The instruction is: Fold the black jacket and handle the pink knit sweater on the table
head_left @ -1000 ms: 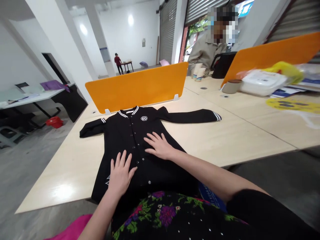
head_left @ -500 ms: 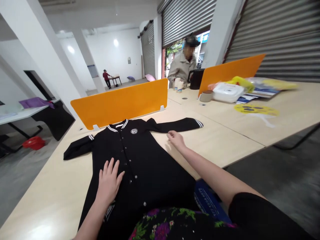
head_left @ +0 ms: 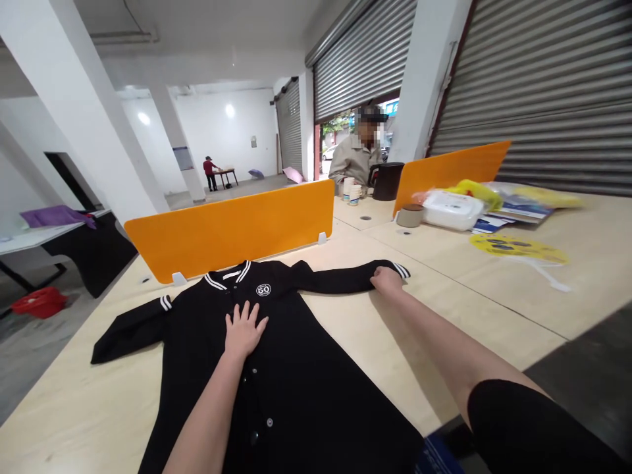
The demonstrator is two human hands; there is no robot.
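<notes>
A black button-front baseball jacket with white-striped collar and cuffs lies spread on the wooden table, a round "50" badge on its chest. My left hand rests flat on the chest, fingers spread over the button line. At the end of the outstretched sleeve, just short of its striped cuff, my right hand is closed on the cloth; its fingertips are partly hidden. The other sleeve is folded back at the left, with its striped cuff near the shoulder.
An orange divider stands just beyond the collar. To the right are a tape roll, a white plastic box, a yellow fan and another orange divider. A person is across the table, near paper cups.
My right hand has moved right, from beside the sleeve to its cuff end, and closed there. My left hand has slid up the jacket front towards the collar. The view has shifted.
</notes>
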